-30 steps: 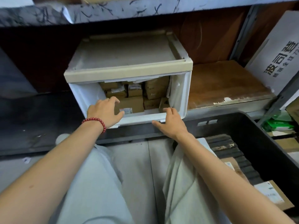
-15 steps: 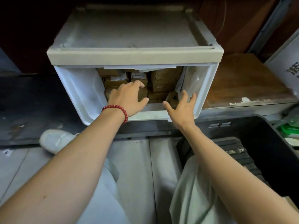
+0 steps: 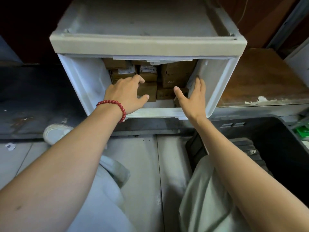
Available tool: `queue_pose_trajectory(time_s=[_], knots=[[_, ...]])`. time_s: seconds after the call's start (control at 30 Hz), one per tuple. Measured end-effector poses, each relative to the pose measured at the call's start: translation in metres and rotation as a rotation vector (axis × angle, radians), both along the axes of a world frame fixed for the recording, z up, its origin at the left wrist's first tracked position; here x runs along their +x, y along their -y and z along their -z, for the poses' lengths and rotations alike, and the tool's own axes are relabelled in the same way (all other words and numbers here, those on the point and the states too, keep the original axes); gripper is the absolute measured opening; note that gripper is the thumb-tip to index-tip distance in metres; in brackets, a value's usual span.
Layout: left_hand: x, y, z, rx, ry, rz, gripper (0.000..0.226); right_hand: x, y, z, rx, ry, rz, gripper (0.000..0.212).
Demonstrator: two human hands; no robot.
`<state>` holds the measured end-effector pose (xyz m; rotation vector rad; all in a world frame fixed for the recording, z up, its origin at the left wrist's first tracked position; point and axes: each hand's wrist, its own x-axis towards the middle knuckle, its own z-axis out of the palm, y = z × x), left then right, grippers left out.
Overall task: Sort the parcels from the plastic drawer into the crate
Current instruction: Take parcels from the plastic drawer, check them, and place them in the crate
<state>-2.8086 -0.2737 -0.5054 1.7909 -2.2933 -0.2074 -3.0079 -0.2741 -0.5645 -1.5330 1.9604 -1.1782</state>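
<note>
The white plastic drawer (image 3: 87,84) stands open on a low shelf, packed with several brown cardboard parcels (image 3: 177,76) bearing white labels. My left hand (image 3: 125,94), with a red bead bracelet on its wrist, is inside the drawer. Its fingers hook over the top of the front brown parcel (image 3: 149,92) and its thumb presses on the parcel's face. My right hand (image 3: 194,99) is spread flat, its fingers lying along a white flat packet (image 3: 194,77) that leans on the drawer's right wall. The black crate (image 3: 280,144) sits on the floor at the lower right.
A worn wooden shelf board (image 3: 260,81) runs to the right of the drawer. A dark shelf surface (image 3: 33,91) lies to its left. My knees in pale trousers and a white shoe (image 3: 55,133) are on the grey tiled floor below. Green packets (image 3: 303,131) lie behind the crate.
The view has closed in on the drawer. My left hand moved deeper and curled onto the front parcel. My right hand slid in to the white packet at the right wall.
</note>
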Motion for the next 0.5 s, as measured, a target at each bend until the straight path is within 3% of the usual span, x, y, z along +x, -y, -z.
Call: queue_pose_trajectory(time_s=[0.27, 0.5], knots=[[0.013, -0.012, -0.002, 0.015, 0.021, -0.012, 0.055, 0.031, -0.05, -0.018, 0.043, 0.134, -0.22, 0.075], [0.022, -0.029, -0.001, 0.037, 0.019, -0.005, 0.066, 0.035, -0.072, -0.018, 0.112, 0.356, -0.274, 0.058]])
